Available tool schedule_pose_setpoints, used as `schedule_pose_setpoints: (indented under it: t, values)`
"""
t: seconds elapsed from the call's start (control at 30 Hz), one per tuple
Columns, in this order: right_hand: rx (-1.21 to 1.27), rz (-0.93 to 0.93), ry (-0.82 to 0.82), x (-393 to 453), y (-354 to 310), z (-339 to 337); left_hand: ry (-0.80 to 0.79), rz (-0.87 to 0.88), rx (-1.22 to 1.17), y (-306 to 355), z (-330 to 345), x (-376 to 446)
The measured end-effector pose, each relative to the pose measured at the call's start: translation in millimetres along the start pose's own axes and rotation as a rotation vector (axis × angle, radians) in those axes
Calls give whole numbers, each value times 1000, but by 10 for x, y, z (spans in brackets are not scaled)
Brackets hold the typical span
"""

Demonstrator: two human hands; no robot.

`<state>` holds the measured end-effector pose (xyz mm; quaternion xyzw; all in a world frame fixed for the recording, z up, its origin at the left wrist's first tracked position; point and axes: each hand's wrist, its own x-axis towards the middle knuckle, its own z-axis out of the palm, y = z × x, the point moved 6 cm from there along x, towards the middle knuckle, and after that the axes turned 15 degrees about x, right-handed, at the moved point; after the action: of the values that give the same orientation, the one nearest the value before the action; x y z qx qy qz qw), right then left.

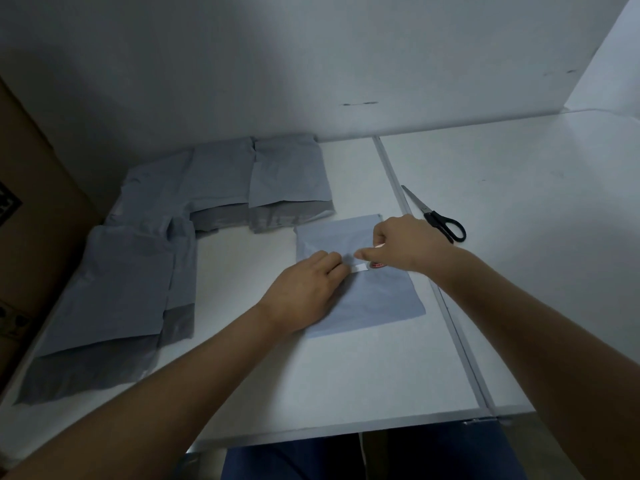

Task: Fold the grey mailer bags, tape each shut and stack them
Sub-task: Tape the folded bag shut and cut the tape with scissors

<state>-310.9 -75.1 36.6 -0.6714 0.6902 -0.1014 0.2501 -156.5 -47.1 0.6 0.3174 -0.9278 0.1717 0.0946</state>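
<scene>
A folded grey mailer bag (377,299) lies flat in the middle of the white table (311,382). My left hand (304,289) rests on the bag and pinches one end of a short strip of clear tape (360,268). My right hand (405,242) holds a small tape roll (377,265) with a red core just right of the strip, index finger stretched toward the tape. Several other grey mailer bags lie at the left: two side by side at the back (277,181) and a larger pile along the left edge (114,299).
Black-handled scissors (436,216) lie on the table right of my right hand. A metal seam (433,278) runs between two table panels. A brown cardboard box (34,202) stands at the far left. White walls close off the back and right.
</scene>
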Motion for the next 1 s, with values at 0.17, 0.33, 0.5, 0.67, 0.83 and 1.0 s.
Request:
schedule_pose_setpoints:
  t: [0.17,0.33,0.5,0.67,0.83,1.0]
  values:
    - [178,38,-80,16,72,-9,25,-17,-19,-7,17,-54]
    - [272,-4,-58,26,-23,-143,72,-21,-27,14,-22,-69]
    - [211,-79,-76,97,-266,-201,89,-30,-21,19,-29,-71]
    - [149,-74,-111,134,-312,-152,96,-29,-5,21,-12,-68]
    - [124,-47,-102,111,-220,-123,86,-27,-1,41,2,-78]
    - [122,-54,-82,79,-137,-96,82,-35,-1,35,0,-61]
